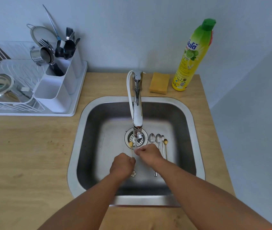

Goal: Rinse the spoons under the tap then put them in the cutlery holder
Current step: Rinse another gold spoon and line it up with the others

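My left hand (122,165) grips the handle of a gold spoon (131,145) and holds its bowl under the water running from the tap (137,117). A flower-shaped handle end shows below my fist. My right hand (148,153) is beside it, its fingertips pinching the same spoon's handle. Several more spoons (158,140), silver and one gold, lie side by side on the sink (82,146) floor right of the drain; my right hand covers part of their handles. The white cutlery holder (57,90) stands on the drying rack at the left, its nearest compartment empty.
Forks, black utensils and a metal strainer fill the holder's far compartments (65,50). A white dish rack (7,90) holds a bowl. A yellow sponge (159,83) and a dish soap bottle (193,55) stand behind the sink on the wooden counter (24,146).
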Demonstrator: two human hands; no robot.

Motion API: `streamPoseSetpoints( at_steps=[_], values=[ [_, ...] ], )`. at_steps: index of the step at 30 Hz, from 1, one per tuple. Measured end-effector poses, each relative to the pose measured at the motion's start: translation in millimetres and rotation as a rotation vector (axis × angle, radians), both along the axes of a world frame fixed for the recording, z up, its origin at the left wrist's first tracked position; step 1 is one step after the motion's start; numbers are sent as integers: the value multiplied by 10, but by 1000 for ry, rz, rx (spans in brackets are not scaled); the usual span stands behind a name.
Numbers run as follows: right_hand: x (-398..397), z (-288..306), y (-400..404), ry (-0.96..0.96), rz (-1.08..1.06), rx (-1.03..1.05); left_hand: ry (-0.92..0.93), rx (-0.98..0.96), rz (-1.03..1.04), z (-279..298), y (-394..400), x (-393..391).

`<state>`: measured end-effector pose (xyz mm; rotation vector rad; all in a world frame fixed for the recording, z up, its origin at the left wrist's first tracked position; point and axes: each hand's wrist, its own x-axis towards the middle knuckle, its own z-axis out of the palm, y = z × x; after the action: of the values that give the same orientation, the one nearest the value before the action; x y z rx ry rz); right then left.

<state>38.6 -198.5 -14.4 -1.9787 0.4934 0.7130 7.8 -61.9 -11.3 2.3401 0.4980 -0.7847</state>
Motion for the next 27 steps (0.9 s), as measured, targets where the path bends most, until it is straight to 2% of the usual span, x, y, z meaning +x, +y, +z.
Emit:
streamPoseSetpoints(
  at_steps=[8, 10, 14, 17, 27],
  values=[
    [-114, -57, -72, 53, -15, 37, -13, -117, -9, 100, -139, -169],
    [-119, -60, -131, 38, 5, 33, -8, -169, 74, 99, -86, -135],
    [-94, -56, -190, 5, 25, 28, -17, -386, 387, 109, -3, 32],
    [-96, -26, -195, -30, 89, 36, -47, -498, 459, 149, -32, 125],
    [-123, 62, -184, -109, 138, -40, -182, -483, 543, 127, -138, 150]
  ],
)
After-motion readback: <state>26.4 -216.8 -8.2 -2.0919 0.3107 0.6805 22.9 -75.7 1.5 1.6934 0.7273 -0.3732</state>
